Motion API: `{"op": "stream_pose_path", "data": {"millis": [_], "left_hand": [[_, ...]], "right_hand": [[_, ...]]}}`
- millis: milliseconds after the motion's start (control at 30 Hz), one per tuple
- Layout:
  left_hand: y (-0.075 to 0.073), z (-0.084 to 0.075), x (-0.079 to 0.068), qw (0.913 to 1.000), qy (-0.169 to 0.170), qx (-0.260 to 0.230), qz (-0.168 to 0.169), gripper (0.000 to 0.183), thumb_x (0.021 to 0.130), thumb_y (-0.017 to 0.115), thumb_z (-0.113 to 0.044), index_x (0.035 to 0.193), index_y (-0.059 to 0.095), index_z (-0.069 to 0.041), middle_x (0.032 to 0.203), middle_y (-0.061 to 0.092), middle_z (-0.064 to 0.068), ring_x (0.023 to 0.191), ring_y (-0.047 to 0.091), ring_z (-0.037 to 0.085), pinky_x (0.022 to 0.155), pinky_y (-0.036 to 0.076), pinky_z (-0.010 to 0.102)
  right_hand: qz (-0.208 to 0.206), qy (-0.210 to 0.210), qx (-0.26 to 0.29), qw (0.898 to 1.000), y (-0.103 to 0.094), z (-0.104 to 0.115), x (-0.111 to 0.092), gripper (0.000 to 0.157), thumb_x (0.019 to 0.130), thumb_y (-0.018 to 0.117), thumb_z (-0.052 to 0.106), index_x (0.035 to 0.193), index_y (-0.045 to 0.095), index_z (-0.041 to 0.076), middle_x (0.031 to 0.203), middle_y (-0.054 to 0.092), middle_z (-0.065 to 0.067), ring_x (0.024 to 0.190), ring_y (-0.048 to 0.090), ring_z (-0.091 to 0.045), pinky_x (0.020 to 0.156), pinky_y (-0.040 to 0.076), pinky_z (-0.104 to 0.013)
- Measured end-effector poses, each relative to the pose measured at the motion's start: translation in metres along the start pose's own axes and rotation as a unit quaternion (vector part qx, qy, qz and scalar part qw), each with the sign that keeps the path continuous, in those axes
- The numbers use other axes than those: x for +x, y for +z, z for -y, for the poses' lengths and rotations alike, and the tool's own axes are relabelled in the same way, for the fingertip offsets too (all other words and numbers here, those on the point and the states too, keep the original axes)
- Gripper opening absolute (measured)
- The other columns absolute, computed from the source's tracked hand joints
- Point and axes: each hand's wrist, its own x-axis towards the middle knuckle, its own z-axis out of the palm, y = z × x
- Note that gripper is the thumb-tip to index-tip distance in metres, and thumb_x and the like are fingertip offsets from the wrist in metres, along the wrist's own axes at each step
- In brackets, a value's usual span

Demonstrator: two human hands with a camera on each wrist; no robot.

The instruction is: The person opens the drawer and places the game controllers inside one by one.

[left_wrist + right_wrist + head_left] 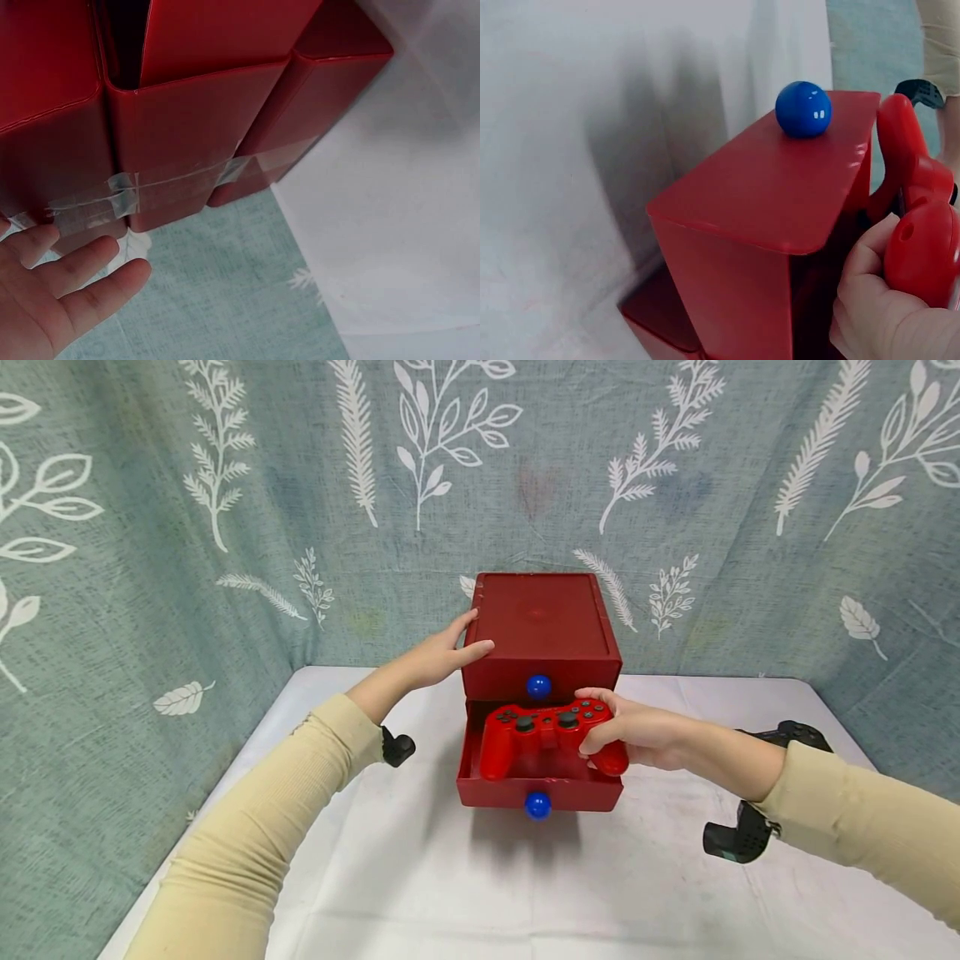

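Note:
A red drawer cabinet [536, 614] stands at the back of the table, with a drawer [495, 793] pulled out below its closed top drawer. Each of these fronts has a round blue knob [537, 806]. My right hand [637, 727] grips a red game controller [549, 720] by its right handle, over the pulled-out drawer. In the right wrist view, the controller [922, 251] is beside the drawer's open top. My left hand [442, 658] is at the cabinet's upper left side, fingers spread and extended. The left wrist view shows its fingertips close to the tape-banded side [172, 180].
A black game controller [802, 735] lies at the right of the table, partly hidden by my right forearm. White cloth [420, 893] covers the table. Behind the cabinet hangs a green-grey curtain [300, 485] with white leaf patterns.

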Motion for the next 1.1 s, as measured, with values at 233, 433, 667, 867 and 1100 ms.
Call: {"op": "stream_pose_path", "data": {"millis": [233, 433, 667, 867, 1100], "left_hand": [[0.002, 0.002, 0.000, 1.0000, 0.004, -0.002, -0.002, 0.085, 0.085, 0.042, -0.064, 0.148, 0.000, -0.026, 0.153, 0.011, 0.004, 0.138, 0.020, 0.028, 0.106, 0.025, 0.053], [0.001, 0.003, 0.001, 0.9999, 0.005, -0.009, 0.000, 0.086, 0.085, 0.042, -0.065, 0.148, -0.001, -0.027, 0.153, 0.011, 0.004, 0.138, 0.019, 0.028, 0.106, 0.025, 0.053], [0.001, -0.003, -0.004, 1.0000, 0.001, -0.005, 0.003, 0.083, 0.087, 0.042, -0.062, 0.148, -0.001, -0.026, 0.153, 0.011, 0.005, 0.138, 0.019, 0.029, 0.106, 0.024, 0.053], [0.002, 0.003, 0.001, 1.0000, 0.006, -0.003, 0.000, 0.084, 0.086, 0.042, -0.064, 0.148, -0.001, -0.027, 0.153, 0.011, 0.005, 0.138, 0.019, 0.028, 0.106, 0.024, 0.053], [0.001, 0.003, 0.002, 1.0000, 0.007, -0.002, -0.001, 0.084, 0.086, 0.041, -0.064, 0.148, -0.001, -0.027, 0.153, 0.011, 0.005, 0.138, 0.019, 0.028, 0.106, 0.024, 0.053]], "right_hand": [[-0.016, 0.011, 0.018, 1.000, 0.003, -0.003, 0.007, 0.086, 0.078, 0.061, 0.004, 0.143, 0.007, 0.017, 0.133, 0.035, -0.019, 0.104, 0.052, -0.026, 0.084, 0.050, -0.036], [-0.024, 0.018, 0.013, 0.999, 0.003, -0.005, 0.012, 0.084, 0.079, 0.059, 0.002, 0.143, 0.006, 0.016, 0.134, 0.033, -0.018, 0.107, 0.048, -0.027, 0.080, 0.051, -0.034], [-0.019, 0.026, -0.009, 0.999, 0.003, -0.011, 0.021, 0.085, 0.077, 0.061, 0.000, 0.142, 0.007, 0.014, 0.135, 0.032, -0.019, 0.116, 0.043, -0.031, 0.086, 0.049, -0.037], [-0.019, 0.038, -0.046, 0.998, 0.005, -0.011, 0.026, 0.086, 0.076, 0.063, 0.001, 0.142, 0.009, 0.015, 0.135, 0.031, -0.019, 0.120, 0.039, -0.033, 0.090, 0.047, -0.040], [-0.005, 0.068, -0.096, 0.993, 0.003, -0.003, 0.032, 0.086, 0.077, 0.065, 0.002, 0.143, 0.010, 0.015, 0.134, 0.031, -0.019, 0.120, 0.038, -0.034, 0.090, 0.047, -0.041]]}}
